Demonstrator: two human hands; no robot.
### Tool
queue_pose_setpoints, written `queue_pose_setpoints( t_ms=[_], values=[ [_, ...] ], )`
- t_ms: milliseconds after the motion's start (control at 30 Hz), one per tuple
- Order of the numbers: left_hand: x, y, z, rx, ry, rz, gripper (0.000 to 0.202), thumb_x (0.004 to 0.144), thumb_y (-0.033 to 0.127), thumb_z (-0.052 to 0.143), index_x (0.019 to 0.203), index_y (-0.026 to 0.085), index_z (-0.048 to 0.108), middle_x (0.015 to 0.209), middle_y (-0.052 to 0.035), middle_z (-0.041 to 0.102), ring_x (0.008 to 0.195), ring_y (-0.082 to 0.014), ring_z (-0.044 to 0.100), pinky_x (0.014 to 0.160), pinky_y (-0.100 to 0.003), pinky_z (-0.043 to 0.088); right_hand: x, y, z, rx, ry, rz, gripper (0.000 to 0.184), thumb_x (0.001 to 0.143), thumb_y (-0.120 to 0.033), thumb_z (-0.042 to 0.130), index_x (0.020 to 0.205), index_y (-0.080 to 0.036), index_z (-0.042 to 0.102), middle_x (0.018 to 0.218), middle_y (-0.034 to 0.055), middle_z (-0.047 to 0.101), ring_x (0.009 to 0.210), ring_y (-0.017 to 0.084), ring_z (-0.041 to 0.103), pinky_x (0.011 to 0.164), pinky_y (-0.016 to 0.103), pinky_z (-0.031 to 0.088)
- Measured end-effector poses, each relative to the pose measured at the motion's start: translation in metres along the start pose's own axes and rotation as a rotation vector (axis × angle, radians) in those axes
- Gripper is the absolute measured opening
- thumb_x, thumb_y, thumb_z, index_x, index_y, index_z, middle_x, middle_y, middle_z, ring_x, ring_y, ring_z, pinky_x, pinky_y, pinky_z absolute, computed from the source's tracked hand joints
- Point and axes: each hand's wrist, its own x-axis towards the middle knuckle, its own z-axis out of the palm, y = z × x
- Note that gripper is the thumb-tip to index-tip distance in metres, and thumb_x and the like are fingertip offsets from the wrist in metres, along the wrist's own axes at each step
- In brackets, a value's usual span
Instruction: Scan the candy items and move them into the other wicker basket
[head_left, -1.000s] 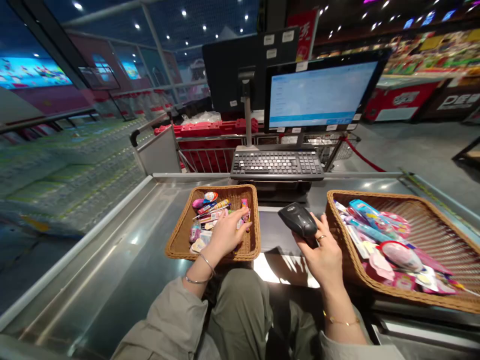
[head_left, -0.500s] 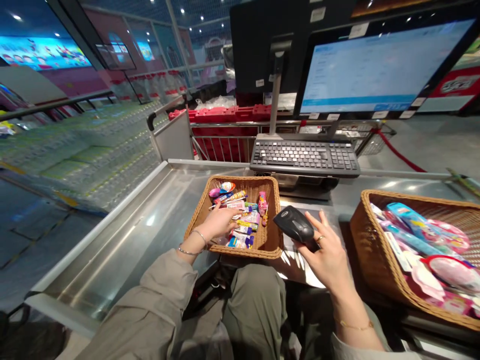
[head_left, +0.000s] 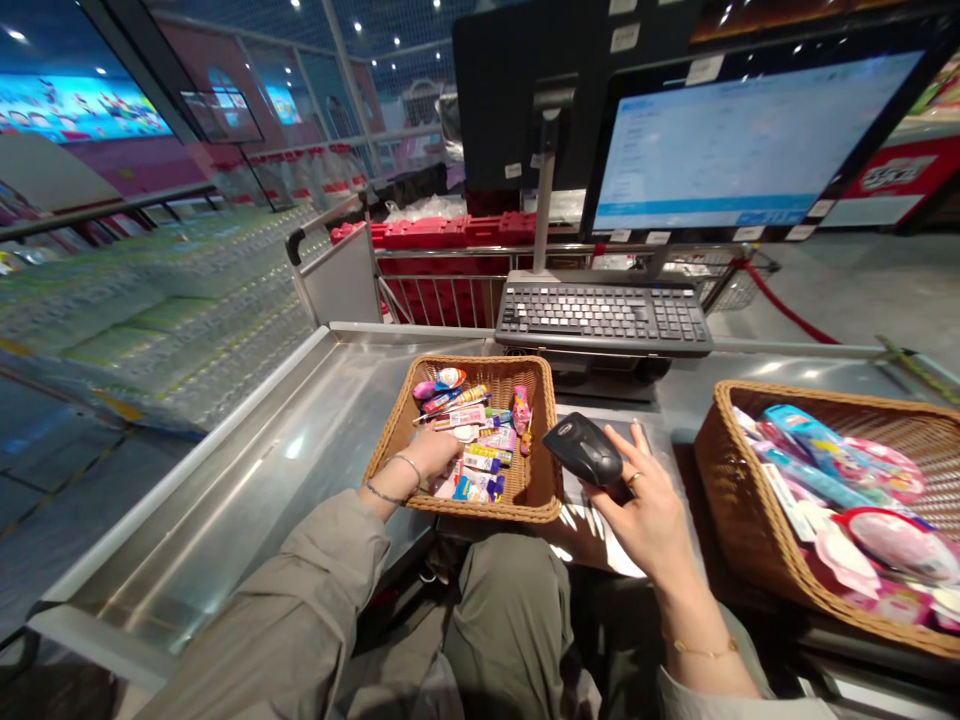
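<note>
My left hand (head_left: pixel 431 458) is lowered into the smaller wicker basket (head_left: pixel 556 490), its fingers curled down among small packaged items (head_left: pixel 484 460). What those fingers grip is hidden beneath the hand. The items lie loosely together, in blue, yellow, white and pink wrappers; a pink figure-shaped pack (head_left: pixel 521 408) rests at the basket's right side. My right hand (head_left: pixel 649 510) grips a black handheld barcode scanner (head_left: pixel 583 448). The scanner is just right of that basket's rim, its head pointing left toward it.
A larger wicker basket (head_left: pixel 724 480) with colourful packaged goods stands at the right. Behind the smaller basket are a black keyboard (head_left: pixel 604 315) and a lit monitor (head_left: pixel 742 150). The metal counter (head_left: pixel 292 440) has a raised left edge. Stacked bottles (head_left: pixel 172 310) stand beyond it.
My left hand has reached lower into the basket and its fingers have curled in. The right hand still holds the scanner, nearly unmoved. The whole view has shifted slightly.
</note>
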Motion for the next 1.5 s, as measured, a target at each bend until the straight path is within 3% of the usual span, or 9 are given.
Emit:
queue_pose_setpoints(
  t_ms=[167,333,600,800,933,1067,1233,1367,1500],
  values=[
    [0.0,-0.002,-0.003,0.053,-0.036,-0.105,0.024,0.059,0.013,0.075,0.081,0.022,0.073,0.086,-0.0057,0.077,0.087,-0.0268,0.071,0.081,-0.034,0.052,-0.001,0.001,-0.003,-0.009,-0.008,0.027,0.026,0.081,-0.03,0.066,0.104,-0.02,0.07,0.138,0.0116,0.062,0.146,0.036,0.038,0.112,0.059,0.042],
    [-0.002,0.0,-0.012,0.048,-0.023,-0.118,0.022,0.059,0.017,0.077,0.08,0.023,0.072,0.085,-0.0055,0.077,0.086,-0.0276,0.071,0.078,-0.033,0.053,-0.003,0.002,-0.005,-0.007,0.007,0.039,0.025,0.082,-0.03,0.065,0.104,-0.021,0.071,0.139,0.0107,0.062,0.145,0.035,0.038,0.113,0.058,0.043],
    [-0.012,0.009,-0.052,0.016,0.172,-0.099,0.025,0.09,0.037,0.057,0.108,0.024,0.069,0.102,-0.0082,0.074,0.095,-0.0247,0.07,0.083,-0.032,0.052,-0.002,0.0,-0.007,0.006,0.029,0.029,0.027,0.084,-0.03,0.065,0.109,-0.02,0.07,0.138,0.0122,0.062,0.145,0.036,0.039,0.11,0.059,0.045],
    [-0.009,0.028,-0.06,0.086,0.274,-0.143,0.037,0.098,0.038,0.044,0.13,0.027,0.059,0.115,-0.0113,0.066,0.095,-0.0268,0.069,0.077,-0.034,0.054,-0.003,0.003,-0.008,0.009,0.063,0.028,0.026,0.084,-0.029,0.064,0.107,-0.02,0.07,0.138,0.0118,0.063,0.145,0.035,0.039,0.11,0.058,0.045],
    [-0.007,0.039,-0.061,0.126,0.313,-0.168,0.038,0.1,0.029,0.038,0.135,0.028,0.054,0.113,-0.0107,0.062,0.088,-0.0235,0.068,0.072,-0.032,0.053,-0.004,0.004,-0.009,0.007,0.088,0.042,0.029,0.085,-0.032,0.064,0.11,-0.021,0.07,0.138,0.0115,0.063,0.144,0.036,0.041,0.108,0.059,0.046],
    [-0.007,0.05,-0.063,0.145,0.403,-0.107,0.053,0.093,0.009,0.042,0.14,0.031,0.05,0.11,-0.0076,0.058,0.094,-0.0198,0.063,0.08,-0.029,0.052,-0.004,0.004,-0.01,0.011,0.12,0.059,0.027,0.085,-0.033,0.064,0.109,-0.021,0.07,0.138,0.0116,0.063,0.144,0.035,0.041,0.109,0.059,0.046],
    [-0.007,0.069,-0.07,0.142,0.516,-0.048,0.064,0.087,0.0,0.041,0.143,0.029,0.047,0.108,-0.006,0.058,0.103,-0.02,0.059,0.087,-0.031,0.052,-0.003,0.003,-0.012,0.04,0.194,0.097,0.026,0.085,-0.033,0.066,0.108,-0.021,0.07,0.137,0.0115,0.063,0.144,0.032,0.042,0.113,0.055,0.044],
    [-0.008,0.085,-0.076,0.085,0.624,0.021,0.055,0.087,-0.002,0.039,0.137,0.018,0.049,0.118,-0.0099,0.062,0.113,-0.0226,0.058,0.095,-0.037,0.052,-0.002,0.001,-0.015,0.077,0.242,0.115,0.026,0.085,-0.032,0.067,0.107,-0.02,0.07,0.138,0.0122,0.063,0.144,0.032,0.042,0.114,0.053,0.043],
    [-0.006,0.102,-0.083,0.028,0.724,0.094,0.044,0.093,0.004,0.041,0.132,0.02,0.053,0.118,-0.0098,0.066,0.111,-0.0224,0.061,0.094,-0.038,0.053,-0.001,0.0,-0.018,0.1,0.309,0.155,0.033,0.084,-0.034,0.067,0.113,-0.02,0.069,0.137,0.0125,0.063,0.143,0.032,0.043,0.115,0.052,0.042]
  ],
)
